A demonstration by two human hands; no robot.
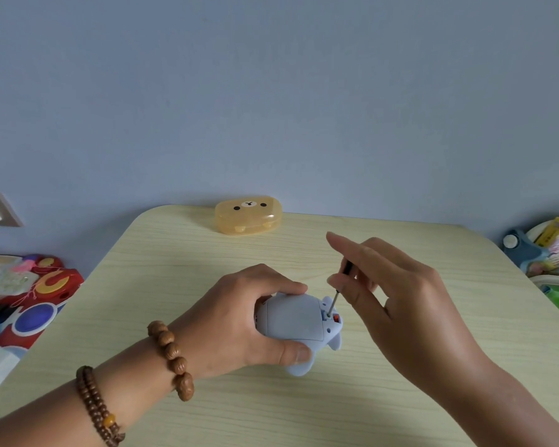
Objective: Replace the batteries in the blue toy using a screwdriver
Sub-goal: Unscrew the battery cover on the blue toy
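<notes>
Head camera is showing the small, rounded blue plastic toy (299,321) lying underside-up near the middle of the pale wood-grain table (207,253). The left hand (236,321) is gripping the toy's body, with its fingers curling over the far side and its thumb pressing the near side, pinning it to the tabletop. Just right of the toy, the right hand (397,291) is pinching the thin, black-handled metal screwdriver (336,293) between thumb and fingers, the index finger stretching straight above. The shaft is leaning up and to the right, and its tip is sitting in a screw recess at the toy's right end, beside a small red-orange part. Whether the screw is coming out or going in cannot be told.

The toy is looking light, hard-shelled and smooth, so it is likely to skid or roll under the driver's push. Holding it round the wide middle, clear of the cover and the thin limbs, seems soundest, since those limbs may be snapping easily.

Well beyond the toy, a translucent yellow bear-faced plastic case (248,215) is resting at the table's far edge. Brown wooden bead bracelets (171,356) are circling the left wrist.
</notes>
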